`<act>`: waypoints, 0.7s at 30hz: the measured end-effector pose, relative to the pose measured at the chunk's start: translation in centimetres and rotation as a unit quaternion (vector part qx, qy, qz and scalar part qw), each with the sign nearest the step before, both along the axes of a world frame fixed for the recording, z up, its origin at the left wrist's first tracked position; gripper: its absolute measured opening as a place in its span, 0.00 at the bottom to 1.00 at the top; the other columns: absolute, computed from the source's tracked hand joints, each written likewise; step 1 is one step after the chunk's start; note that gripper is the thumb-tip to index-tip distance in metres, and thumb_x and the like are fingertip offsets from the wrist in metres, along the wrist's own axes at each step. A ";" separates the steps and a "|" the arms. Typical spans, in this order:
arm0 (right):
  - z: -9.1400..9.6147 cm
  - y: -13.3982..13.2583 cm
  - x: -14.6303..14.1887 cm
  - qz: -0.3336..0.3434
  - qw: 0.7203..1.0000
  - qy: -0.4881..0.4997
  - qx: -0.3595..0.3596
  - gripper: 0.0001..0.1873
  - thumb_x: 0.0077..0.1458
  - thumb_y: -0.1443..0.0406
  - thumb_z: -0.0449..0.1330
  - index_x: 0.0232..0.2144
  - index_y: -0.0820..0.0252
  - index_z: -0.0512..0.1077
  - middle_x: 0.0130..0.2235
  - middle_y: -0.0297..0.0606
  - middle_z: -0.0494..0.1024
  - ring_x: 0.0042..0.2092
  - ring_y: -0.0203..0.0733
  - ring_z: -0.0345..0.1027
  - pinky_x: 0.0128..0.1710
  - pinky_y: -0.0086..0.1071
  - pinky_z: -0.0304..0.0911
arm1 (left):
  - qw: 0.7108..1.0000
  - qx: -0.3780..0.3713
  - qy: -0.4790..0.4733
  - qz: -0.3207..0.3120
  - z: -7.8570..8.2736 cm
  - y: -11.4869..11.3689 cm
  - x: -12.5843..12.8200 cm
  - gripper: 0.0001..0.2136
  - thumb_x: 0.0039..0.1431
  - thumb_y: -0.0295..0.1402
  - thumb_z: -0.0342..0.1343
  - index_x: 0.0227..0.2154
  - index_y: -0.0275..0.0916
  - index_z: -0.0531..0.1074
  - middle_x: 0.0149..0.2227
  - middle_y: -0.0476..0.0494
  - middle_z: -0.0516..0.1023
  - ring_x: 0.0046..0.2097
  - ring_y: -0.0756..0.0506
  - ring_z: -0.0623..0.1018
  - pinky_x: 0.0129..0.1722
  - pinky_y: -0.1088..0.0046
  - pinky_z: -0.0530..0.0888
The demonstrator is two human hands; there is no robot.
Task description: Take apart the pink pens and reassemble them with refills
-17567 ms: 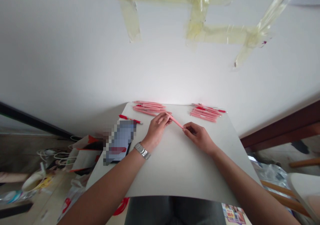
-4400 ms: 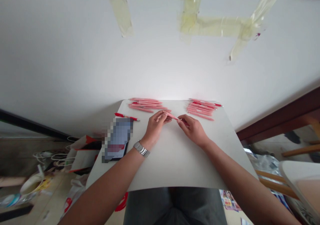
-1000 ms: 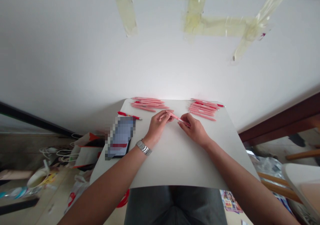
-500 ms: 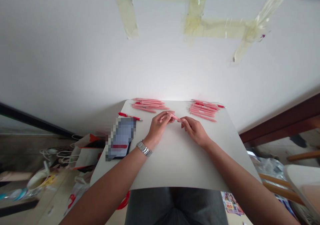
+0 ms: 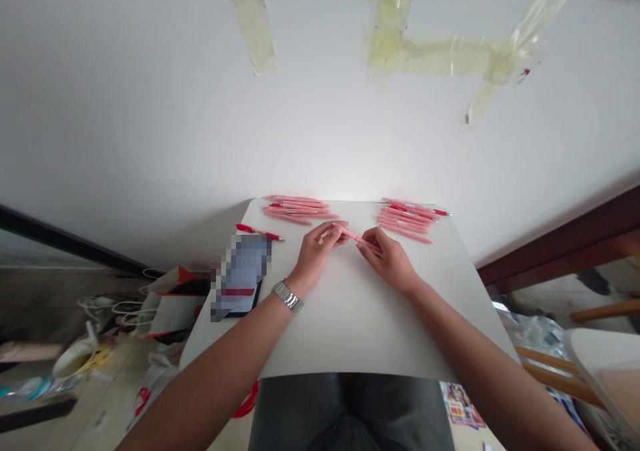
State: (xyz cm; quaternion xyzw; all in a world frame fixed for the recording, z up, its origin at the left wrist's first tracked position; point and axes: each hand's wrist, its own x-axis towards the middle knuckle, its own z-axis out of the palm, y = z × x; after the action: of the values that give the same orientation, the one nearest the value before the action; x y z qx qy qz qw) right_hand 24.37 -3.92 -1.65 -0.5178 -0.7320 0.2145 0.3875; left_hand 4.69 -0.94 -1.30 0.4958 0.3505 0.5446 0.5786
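A pink pen (image 5: 351,234) is held slantwise above the white table, between my two hands. My left hand (image 5: 319,245), with a metal watch on its wrist, pinches the pen's upper left end. Closed on its lower right part, my right hand (image 5: 390,257) hides some of that end. I cannot tell whether the pen is in one piece or two. Beyond my left hand lies a loose group of pink pens (image 5: 300,209). A second group of pink pens (image 5: 407,221), with some red ones among them, lies beyond my right hand.
A pixelated phone (image 5: 243,274) lies at the table's left side, with a red pen (image 5: 259,233) just beyond it. The white table (image 5: 350,331) stands against a wall (image 5: 320,124) bearing yellowed tape. Bags and a cup (image 5: 75,359) are on the floor at left.
My right hand has moved slightly right and its fingers have shifted along the pen. More of the pen shows between my hands. My left hand has stayed nearly still.
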 end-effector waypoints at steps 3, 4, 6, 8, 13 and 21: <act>-0.3 0.1 0.1 -0.005 1.000 0.003 -0.004 0.11 0.65 0.54 0.59 0.40 0.54 0.66 0.34 0.34 0.77 0.32 0.39 0.67 0.33 0.32 0.61 | 1.000 0.002 -0.002 0.001 -0.3 0.1 0.0 0.16 0.61 0.46 0.66 0.44 0.39 0.82 0.43 0.40 0.83 0.47 0.43 0.81 0.53 0.62 0.78; -0.4 0.2 0.2 -0.007 1.000 0.004 -0.005 0.11 0.65 0.54 0.59 0.40 0.53 0.66 0.34 0.33 0.77 0.32 0.39 0.67 0.32 0.32 0.61 | 1.000 0.003 -0.003 0.003 -0.3 0.1 0.0 0.16 0.62 0.46 0.66 0.44 0.39 0.82 0.43 0.40 0.83 0.47 0.43 0.81 0.53 0.63 0.78; -0.5 0.2 0.2 -0.007 1.000 0.005 -0.006 0.11 0.65 0.55 0.60 0.41 0.53 0.67 0.34 0.33 0.76 0.32 0.39 0.67 0.33 0.31 0.61 | 1.000 0.006 -0.005 0.005 -0.4 0.0 0.1 0.15 0.62 0.45 0.65 0.44 0.39 0.82 0.44 0.41 0.83 0.47 0.43 0.81 0.53 0.63 0.78; -0.5 0.2 0.2 -0.004 1.000 0.002 -0.004 0.12 0.65 0.54 0.60 0.43 0.54 0.68 0.33 0.33 0.76 0.32 0.39 0.67 0.33 0.31 0.61 | 1.000 0.006 -0.007 0.004 -0.4 0.0 0.1 0.15 0.62 0.45 0.66 0.44 0.39 0.82 0.45 0.40 0.83 0.48 0.43 0.81 0.53 0.63 0.78; 0.2 0.0 0.2 0.013 1.000 -0.003 -0.010 0.19 0.71 0.52 0.52 0.53 0.55 0.71 0.34 0.37 0.78 0.34 0.41 0.71 0.37 0.34 0.64 | 1.000 0.006 -0.008 -0.008 -0.2 0.0 0.0 0.17 0.61 0.46 0.66 0.44 0.38 0.82 0.43 0.40 0.83 0.47 0.43 0.81 0.54 0.62 0.78; 0.2 0.4 0.2 0.030 0.999 -0.017 0.022 0.19 0.73 0.52 0.49 0.45 0.55 0.75 0.38 0.41 0.77 0.36 0.44 0.70 0.39 0.36 0.65 | 1.000 0.014 0.006 -0.005 -0.2 0.1 -0.1 0.16 0.63 0.46 0.64 0.44 0.39 0.82 0.42 0.40 0.83 0.46 0.44 0.81 0.53 0.64 0.78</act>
State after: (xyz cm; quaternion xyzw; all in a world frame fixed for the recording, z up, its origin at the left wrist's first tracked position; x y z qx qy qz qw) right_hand 24.61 -3.54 -1.45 -0.4907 -0.7582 0.2012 0.3792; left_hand 4.61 -0.85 -1.50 0.5090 0.3433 0.5435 0.5724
